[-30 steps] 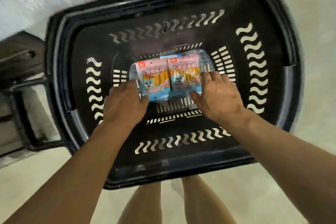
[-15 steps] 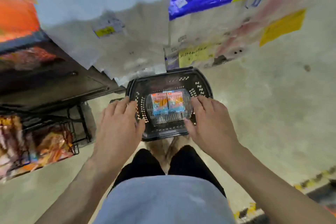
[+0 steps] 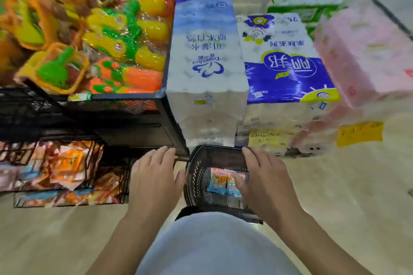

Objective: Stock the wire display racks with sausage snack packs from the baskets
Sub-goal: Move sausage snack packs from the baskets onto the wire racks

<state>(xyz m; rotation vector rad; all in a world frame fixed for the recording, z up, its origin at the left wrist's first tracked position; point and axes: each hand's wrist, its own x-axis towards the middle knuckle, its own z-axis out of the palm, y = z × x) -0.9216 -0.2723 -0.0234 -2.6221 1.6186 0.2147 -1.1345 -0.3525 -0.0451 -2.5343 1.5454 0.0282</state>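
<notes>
A black plastic basket [image 3: 194,176] stands on the floor below me. Two pink and blue sausage snack packs [image 3: 220,182] lie side by side on its bottom. My left hand [image 3: 154,182] hovers flat with straight fingers just left of the basket, holding nothing. My right hand [image 3: 266,185] hangs over the basket's right side with fingers spread and empty, covering part of the right pack. Black wire display racks [image 3: 98,163] at the lower left hold orange and red snack packs [image 3: 64,167].
Tall stacks of wrapped toilet paper [image 3: 205,69] stand right behind the basket. A black shelf [image 3: 125,98] above the racks carries bagged plastic toys [image 3: 107,38]. Bare beige floor lies to the right and in front of the racks.
My view has risen far above the basket. Both hands came up off the packs, which stay in the basket. The left hand has drifted left of the basket.
</notes>
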